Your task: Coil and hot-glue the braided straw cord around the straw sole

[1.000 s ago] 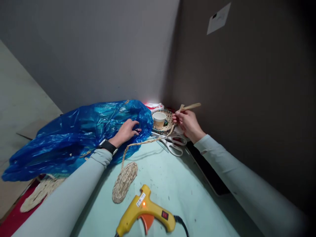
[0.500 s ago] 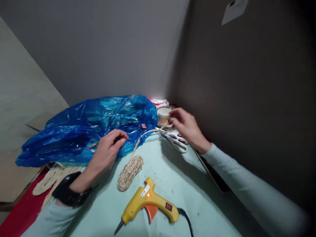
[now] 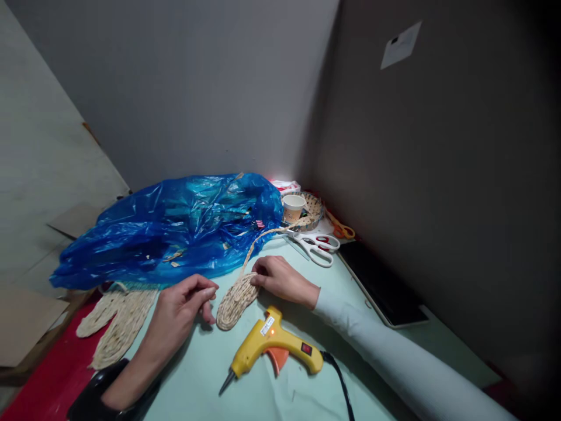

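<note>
The right hand (image 3: 280,278) pinches the braided pad (image 3: 234,307) — the left hand (image 3: 180,304) is near it, fingertips pressed together.

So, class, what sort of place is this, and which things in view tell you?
Most likely a small handicraft workspace: a yellow plastic glue gun lies on the pale green work surface near a flat oval coil of straw-coloured braid, with white-handled metal scissors farther back.

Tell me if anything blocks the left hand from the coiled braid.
Nothing visible does: the left hand is just beside the coiled braid. The right hand is at the braid's far end; the yellow glue gun lies to the right, outside that path.
</note>
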A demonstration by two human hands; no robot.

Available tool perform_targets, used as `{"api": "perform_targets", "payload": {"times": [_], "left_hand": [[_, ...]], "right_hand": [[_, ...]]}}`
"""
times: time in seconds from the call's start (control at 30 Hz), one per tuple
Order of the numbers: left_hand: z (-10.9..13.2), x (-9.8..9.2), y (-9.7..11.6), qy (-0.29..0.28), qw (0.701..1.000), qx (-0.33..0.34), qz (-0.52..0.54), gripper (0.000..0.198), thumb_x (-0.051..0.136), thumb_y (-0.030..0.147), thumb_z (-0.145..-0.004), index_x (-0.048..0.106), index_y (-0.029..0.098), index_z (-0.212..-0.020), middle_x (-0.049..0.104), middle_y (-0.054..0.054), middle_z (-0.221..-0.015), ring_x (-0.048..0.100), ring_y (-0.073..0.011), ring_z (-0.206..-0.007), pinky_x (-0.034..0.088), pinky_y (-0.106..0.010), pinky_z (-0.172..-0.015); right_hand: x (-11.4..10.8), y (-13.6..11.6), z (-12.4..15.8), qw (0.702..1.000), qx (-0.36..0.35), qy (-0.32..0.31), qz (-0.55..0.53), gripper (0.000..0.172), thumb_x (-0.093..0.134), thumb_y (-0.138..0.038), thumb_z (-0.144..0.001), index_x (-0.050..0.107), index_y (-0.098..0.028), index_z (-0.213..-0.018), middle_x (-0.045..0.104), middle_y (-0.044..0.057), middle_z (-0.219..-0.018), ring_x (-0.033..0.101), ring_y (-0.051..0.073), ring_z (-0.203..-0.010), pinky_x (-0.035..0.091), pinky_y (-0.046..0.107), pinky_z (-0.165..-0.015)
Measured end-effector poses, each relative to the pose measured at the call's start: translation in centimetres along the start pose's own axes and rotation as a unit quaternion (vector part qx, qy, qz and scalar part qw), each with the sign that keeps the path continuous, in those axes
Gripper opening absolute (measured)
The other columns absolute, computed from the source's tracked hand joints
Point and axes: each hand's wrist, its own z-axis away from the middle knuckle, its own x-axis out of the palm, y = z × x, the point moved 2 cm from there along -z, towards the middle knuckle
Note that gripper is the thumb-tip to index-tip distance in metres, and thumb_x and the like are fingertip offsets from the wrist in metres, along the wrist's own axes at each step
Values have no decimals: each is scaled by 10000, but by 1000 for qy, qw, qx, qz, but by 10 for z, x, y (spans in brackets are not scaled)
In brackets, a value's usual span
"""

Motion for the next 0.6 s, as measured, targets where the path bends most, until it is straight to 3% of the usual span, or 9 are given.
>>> {"api": "perform_targets", "payload": {"times": [0.17,0.3,0.4,0.5,0.6], "left_hand": [[-1,2,2,24,1000,10,15,253,599,434,-838,698,213,-765,654,9,-542,607,-180,-460,474,-284,-487],[8,2,7,45,998,49,13,263,608,443,-849,728,253,-712,741,-45,-857,685,-232,-806,522,-297,-737],[20,6,11,49,997,52,26,308,524,487,-904,746,287,-827,745,-49,-1050,661,-270,-1029,489,-327,-910],[30,13,14,53,997,8,49,354,660,515,-789,715,311,-1072,745,-50,-1110,681,-298,-1017,531,-355,-884],[34,21,14,47,994,-41,95,353,770,454,-679,704,289,-985,765,-39,-1005,725,-292,-948,589,-332,-819]], "right_hand": [[-14,-5,20,987,-25,2,-162,227,625,-353,-970,646,-156,-1080,688,40,-1019,681,183,-839,578,370,-741],[-21,-18,43,958,-61,13,-280,310,703,-480,-871,606,-186,-871,557,-41,-741,552,131,-673,461,260,-611],[-20,-24,54,940,-66,23,-334,317,735,-492,-829,598,-207,-852,519,-44,-726,491,132,-667,404,250,-589],[-15,-25,60,930,-65,53,-358,255,731,-447,-844,606,-226,-867,533,-28,-765,493,149,-706,408,265,-619],[-8,-23,62,926,-67,82,-363,201,733,-409,-853,615,-247,-863,551,-16,-800,504,162,-731,419,279,-635]]}}
